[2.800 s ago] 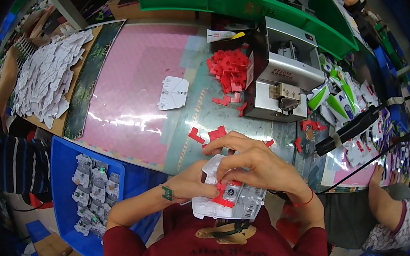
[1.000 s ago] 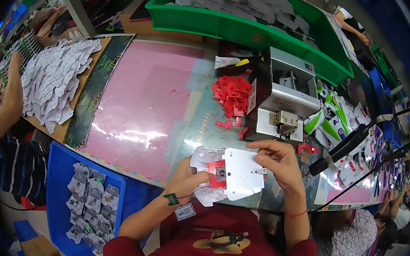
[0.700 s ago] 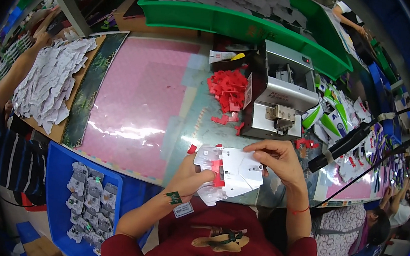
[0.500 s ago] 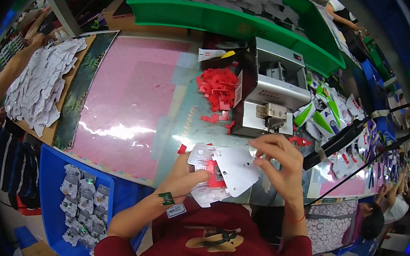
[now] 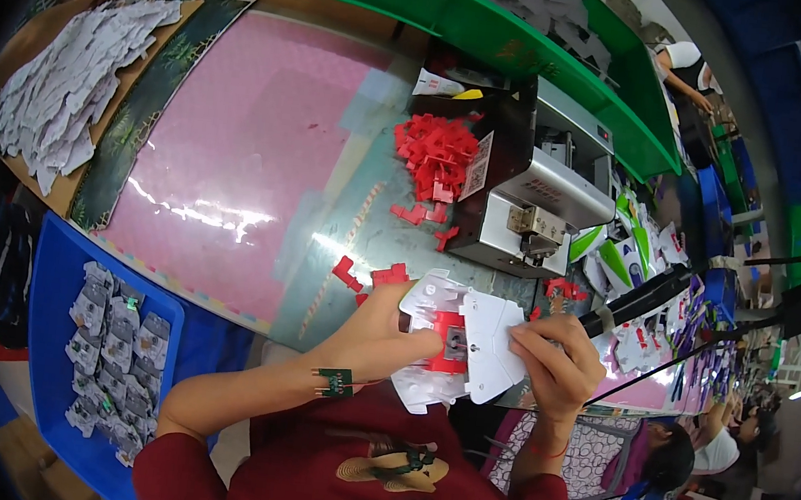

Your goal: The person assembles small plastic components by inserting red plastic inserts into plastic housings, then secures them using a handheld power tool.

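Observation:
My left hand (image 5: pixel 382 336) grips a white plastic shell (image 5: pixel 437 295) in front of my chest, its thumb lying across the inside. A red plastic piece (image 5: pixel 449 323) is set in the middle of the shell, with a small grey part beside it. A flat white panel (image 5: pixel 496 358) with small dark holes covers the right side of the shell. At the panel's right edge, the fingertips of my right hand (image 5: pixel 559 364) are pinched together; whether they also hold anything small is hidden. Loose red pieces (image 5: pixel 390 274) lie on the table just beyond my left hand.
Beyond the shell stands a silver-and-black machine (image 5: pixel 553 193), with a heap of red pieces (image 5: pixel 435 154) on its left. A green bin (image 5: pixel 501 41) spans the back. White sheet-like parts (image 5: pixel 81 85) lie far left; a blue crate (image 5: pixel 171 343) holds grey-white assemblies. A black arm (image 5: pixel 639 300) juts in from the right.
My right hand has come down from beside the machine to the panel's edge, its fingers closing. The shell has shifted slightly right in my left hand. The whole view has turned and moved.

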The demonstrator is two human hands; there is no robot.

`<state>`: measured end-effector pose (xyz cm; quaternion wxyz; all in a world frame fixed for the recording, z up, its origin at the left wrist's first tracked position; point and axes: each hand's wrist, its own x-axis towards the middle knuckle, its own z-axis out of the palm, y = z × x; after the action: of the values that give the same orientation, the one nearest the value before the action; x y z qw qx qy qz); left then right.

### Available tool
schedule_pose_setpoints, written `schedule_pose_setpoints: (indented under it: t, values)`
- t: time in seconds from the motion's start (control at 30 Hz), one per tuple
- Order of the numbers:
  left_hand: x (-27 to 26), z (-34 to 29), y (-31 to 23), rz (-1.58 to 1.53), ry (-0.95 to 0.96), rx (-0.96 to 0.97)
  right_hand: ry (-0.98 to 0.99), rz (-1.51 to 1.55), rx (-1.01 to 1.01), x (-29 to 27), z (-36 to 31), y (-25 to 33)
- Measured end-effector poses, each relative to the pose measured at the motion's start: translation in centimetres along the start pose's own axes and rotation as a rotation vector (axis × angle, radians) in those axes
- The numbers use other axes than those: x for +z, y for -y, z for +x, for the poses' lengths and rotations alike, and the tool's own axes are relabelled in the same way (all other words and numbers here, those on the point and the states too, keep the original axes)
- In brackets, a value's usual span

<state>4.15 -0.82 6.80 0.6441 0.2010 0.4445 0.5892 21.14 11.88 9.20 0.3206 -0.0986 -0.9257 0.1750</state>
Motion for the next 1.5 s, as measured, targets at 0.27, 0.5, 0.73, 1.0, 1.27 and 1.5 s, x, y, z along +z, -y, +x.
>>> schedule_pose_setpoints:
  t: [0.27,0.5,0.73,1.0,1.27,1.5]
  values:
    - [0.1,0.2,0.5,-0.031,-0.005,0.024,-0.061,-0.026,-0.012,0.2,-0.4,0.6]
    - [0.2,0.4,0.7,-0.052,0.012,0.087,-0.011,-0.065,-0.057,0.4,-0.6,0.5]
    - [0.0,0.4,0.5,-0.069,0.036,0.028,0.087,-0.073,-0.057,-0.4,-0.3,0.7]
    - [-0.5,0.1,1.2,-0.064,-0.101,-0.098,0.275,0.107,0.064,0.2,0.3,-1.1]
    - [-0.2,-0.5,1.5,0.22,-0.075,0.128,0.453,0.255,0.201,0.8,0.4,0.9]
    - [0.0,-0.1,1.7,0.324,-0.068,0.264,0.265,0.261,0.254,2.5,-1.0,1.1]
